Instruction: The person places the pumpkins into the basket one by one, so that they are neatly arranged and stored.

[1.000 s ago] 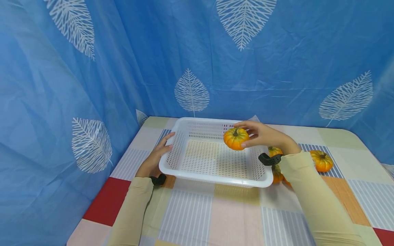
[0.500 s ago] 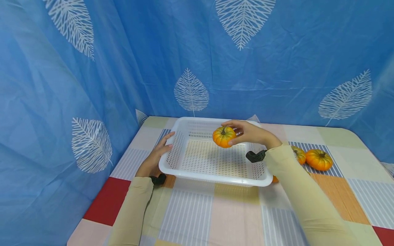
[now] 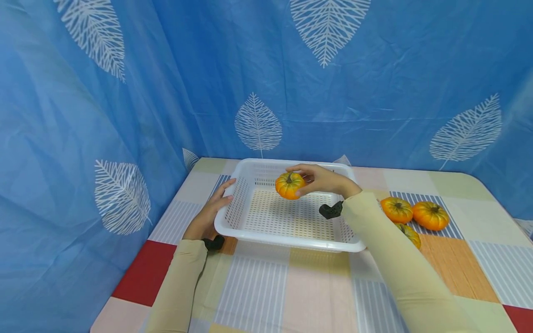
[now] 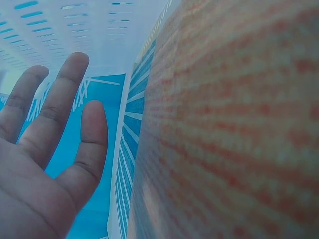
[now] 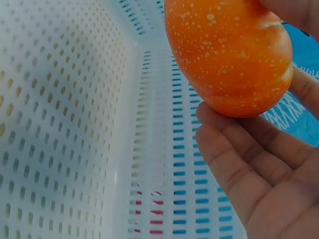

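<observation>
A small orange pumpkin [image 3: 290,186] with a green stem is pinched between the thumb and fingers of my right hand [image 3: 319,180]. In the head view it hangs over the white plastic basket [image 3: 291,243], apart from the basket floor. In the right wrist view the pumpkin's speckled orange side [image 5: 229,59] shows, with fingers under it and the perforated basket wall behind. My left hand [image 3: 210,212] rests against the basket's left end, thumb and a finger at the rim. The left wrist view shows its fingers [image 4: 52,117] spread and nearly straight beside the basket.
Right of the basket, several more pumpkins [image 3: 431,216] lie together on the patchwork tablecloth [image 3: 316,286], partly behind the right sleeve [image 3: 399,259]. A blue curtain [image 3: 374,92] with white leaf prints hangs behind and at the left of the table.
My right hand has moved left with the pumpkin, from the basket's right side toward its middle. More of the pumpkins on the table now show. My left hand and the basket stay put.
</observation>
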A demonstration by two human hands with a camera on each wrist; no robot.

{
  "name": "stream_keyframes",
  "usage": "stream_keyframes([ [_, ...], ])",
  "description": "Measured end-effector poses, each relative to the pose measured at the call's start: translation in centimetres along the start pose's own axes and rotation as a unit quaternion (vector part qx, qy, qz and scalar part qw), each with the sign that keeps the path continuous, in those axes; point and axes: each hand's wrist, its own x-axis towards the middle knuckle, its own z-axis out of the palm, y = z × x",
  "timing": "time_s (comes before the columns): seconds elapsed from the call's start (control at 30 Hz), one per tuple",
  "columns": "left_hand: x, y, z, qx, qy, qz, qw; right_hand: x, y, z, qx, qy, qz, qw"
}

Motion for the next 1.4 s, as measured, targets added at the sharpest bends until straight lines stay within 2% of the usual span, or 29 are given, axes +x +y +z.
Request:
stream_keyframes([
  [0.13,0.0,0.0,-0.1,-0.004,-0.004,0.001,1.0000,0.7,-0.3,0.2,0.005,-0.011,0.005,0.9999],
  [0.33,0.2,-0.2,-0.4,0.008,-0.013,0.022,0.9996,1.7,-0.5,0.6,-0.002,-0.017,0.019,0.9997],
  [0.67,0.5,-0.4,-1.0,0.053,-0.031,0.060,0.9963,3.1,-0.5,1.5,-0.010,-0.017,0.032,0.9993],
  [0.9,0.4,-0.2,-0.7,0.052,-0.027,0.051,0.9970,3.8,-0.1,2.1,-0.013,-0.017,0.029,0.9993],
  [1.13,0.1,-0.1,-0.3,0.019,-0.013,0.007,0.9997,4.6,0.5,2.8,-0.010,-0.015,0.050,0.9986],
  [1.4,0.0,-0.1,-0.3,0.035,-0.006,0.009,0.9993,5.1,0.8,3.6,-0.019,-0.020,0.079,0.9965],
])
